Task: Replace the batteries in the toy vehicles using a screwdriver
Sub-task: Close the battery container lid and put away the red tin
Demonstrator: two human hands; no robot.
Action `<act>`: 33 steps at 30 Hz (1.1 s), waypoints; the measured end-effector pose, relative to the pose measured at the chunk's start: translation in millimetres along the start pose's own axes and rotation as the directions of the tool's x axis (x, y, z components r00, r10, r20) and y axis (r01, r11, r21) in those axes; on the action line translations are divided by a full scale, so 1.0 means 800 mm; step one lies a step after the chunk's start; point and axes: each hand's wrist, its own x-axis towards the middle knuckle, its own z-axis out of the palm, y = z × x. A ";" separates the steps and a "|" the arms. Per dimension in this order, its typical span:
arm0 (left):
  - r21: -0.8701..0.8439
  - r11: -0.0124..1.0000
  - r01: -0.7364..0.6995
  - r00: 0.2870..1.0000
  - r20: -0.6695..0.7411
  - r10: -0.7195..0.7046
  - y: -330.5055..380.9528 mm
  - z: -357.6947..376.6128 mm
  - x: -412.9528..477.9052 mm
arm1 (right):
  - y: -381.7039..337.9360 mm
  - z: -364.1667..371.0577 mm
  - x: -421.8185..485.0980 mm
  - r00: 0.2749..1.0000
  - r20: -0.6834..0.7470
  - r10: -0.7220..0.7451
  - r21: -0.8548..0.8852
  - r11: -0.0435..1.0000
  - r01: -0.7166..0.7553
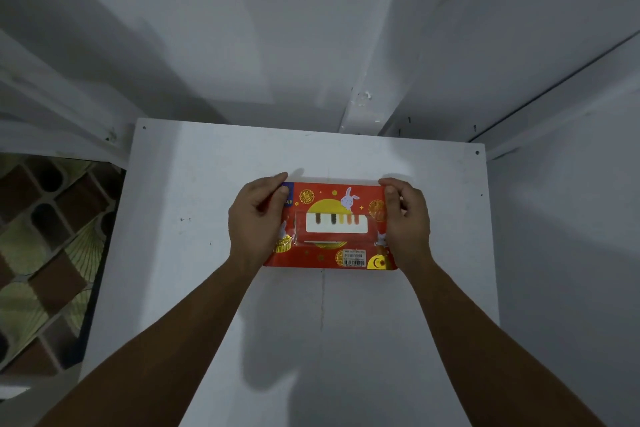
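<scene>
Red pack [329,253] is at the middle of the white surface [207,288], left hand [254,218] and right hand [407,222] each gripping an end, fingers [391,198] curled over the edges. Can't tell what's behind its clear window. No toy vehicles, screwdriver or batteries showing, so I'd say it's barely started, basically everything's left.

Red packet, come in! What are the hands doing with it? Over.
Left hand grips red packet at left end, right hand at right end. Packet over white table. Nothing in the way.
</scene>
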 end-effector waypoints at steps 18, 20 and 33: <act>-0.002 1.000 0.005 0.980 0.201 -0.004 -0.023 -0.019 -0.043 | 0.018 -0.014 -0.052 0.955 0.288 -0.069 -0.044 0.995 0.085; -0.003 1.000 0.015 0.975 0.223 -0.014 -0.018 -0.021 -0.042 | 0.015 -0.017 -0.053 0.953 0.298 -0.054 -0.049 0.996 0.072; 0.152 0.977 0.148 0.944 0.274 -0.185 0.047 -0.056 -0.072 | -0.066 -0.062 -0.076 0.877 0.431 0.211 -0.318 0.945 -0.071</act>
